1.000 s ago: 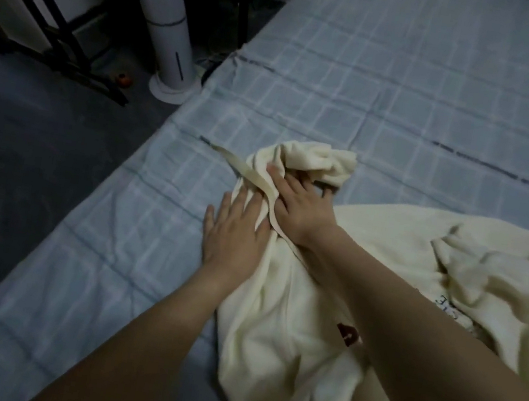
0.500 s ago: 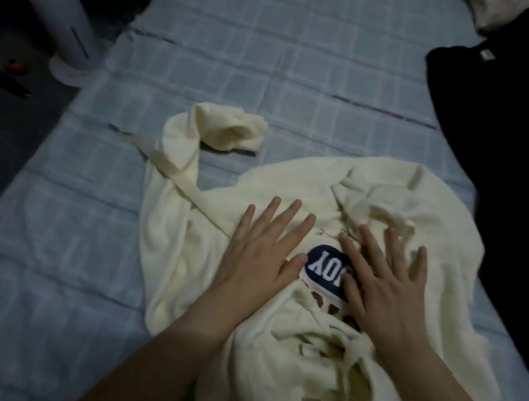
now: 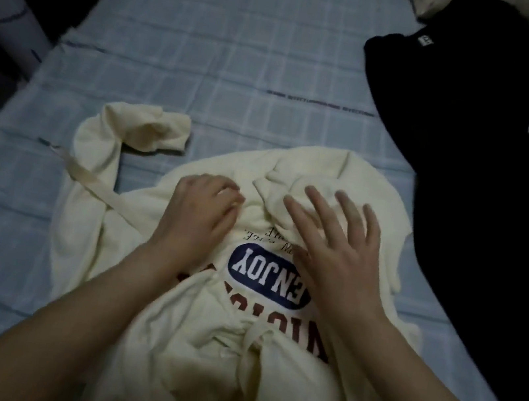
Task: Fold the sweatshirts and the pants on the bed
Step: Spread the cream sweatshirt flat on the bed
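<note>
Sweatshirt (image 3: 190, 355), cream with a printed front, lay face up and rumpled on the checked sheet of the bed (image 3: 213, 36), at the viewer's edge, its lettering inverted to the camera. At far left a white tower fan (image 3: 6, 3) stood on the floor beside the bed. Next came one sleeve (image 3: 153, 129), bent back on itself with the cuff bunched, and a flat cloth strap (image 3: 86, 177) crossing it towards the body of the garment. The left hand (image 3: 197, 224) rested on the chest panel with its fingers curled against the cloth; whether they pinched a fold could not be told. Between the hands sat the blue oval print (image 3: 270, 275). The right hand (image 3: 335, 249) was spread flat, fingers straight and apart, holding nothing, pressing on a raised ridge of cloth (image 3: 279, 185) just beyond the print. At far right a black garment (image 3: 467, 180) lay in a heap just beside the sweatshirt, unfolded. The step in hand appeared to be flattening before the first fold. It would likely go best with one hand anchoring the chest while the other swept from the print outward, so that the ridge was pushed to the edge rather than trapped. The bent sleeve would then need drawing out straight, and the strap laying clear, lest either leave a lump inside the fold.
</note>
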{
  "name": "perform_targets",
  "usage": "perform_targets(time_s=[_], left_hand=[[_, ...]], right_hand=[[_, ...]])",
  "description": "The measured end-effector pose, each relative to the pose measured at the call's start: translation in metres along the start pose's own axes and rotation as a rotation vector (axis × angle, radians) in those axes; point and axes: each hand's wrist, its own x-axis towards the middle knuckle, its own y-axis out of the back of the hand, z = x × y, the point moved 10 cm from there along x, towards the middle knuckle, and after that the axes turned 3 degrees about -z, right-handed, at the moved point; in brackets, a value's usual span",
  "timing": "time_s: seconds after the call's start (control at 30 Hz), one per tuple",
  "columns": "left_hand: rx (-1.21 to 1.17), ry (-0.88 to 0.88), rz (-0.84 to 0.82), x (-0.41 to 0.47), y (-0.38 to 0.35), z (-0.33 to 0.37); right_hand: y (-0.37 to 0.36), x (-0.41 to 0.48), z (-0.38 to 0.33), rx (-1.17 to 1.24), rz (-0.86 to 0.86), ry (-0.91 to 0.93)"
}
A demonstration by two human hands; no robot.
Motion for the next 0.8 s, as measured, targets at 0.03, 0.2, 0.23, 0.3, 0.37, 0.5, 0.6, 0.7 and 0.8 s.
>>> perform_targets(time_s=[0.03,0.2,0.23,0.3,0.37,0.5,0.6,0.7,0.8], left_hand=[[-0.047,0.023,0.003,0.017,0.001,0.002],[-0.359,0.251,-0.125,0.058,-0.033,0.017],[-0.381,0.278,-0.055,0.055,-0.029,0.022],[-0.402,0.301,0.115,0.042,-0.015,0.037],[-0.49,0.26,0.165,0.026,-0.015,0.073],[-0.743,0.121,-0.034,0.01,-0.06,0.18],[-0.852,-0.006,-0.113,0.014,-0.081,0.255],[-0.89,-0.126,-0.205,0.013,-0.101,0.322],[-0.776,-0.258,-0.332,-0.003,-0.129,0.388]], right_hand=[[-0.002,0.014,0.01,-0.015,-0.053,-0.037],[-0.026,0.031,0.065,0.332,-0.185,-0.209],[-0.014,0.027,0.077,0.419,-0.084,-0.21],[0.017,0.014,0.105,0.561,0.111,-0.236],[0.046,-0.005,0.137,0.637,0.227,-0.313],[0.089,-0.058,0.194,0.703,0.34,-0.494],[0.121,-0.101,0.234,0.745,0.43,-0.606],[0.15,-0.147,0.272,0.708,0.486,-0.698],[0.163,-0.2,0.31,0.642,0.502,-0.807]])
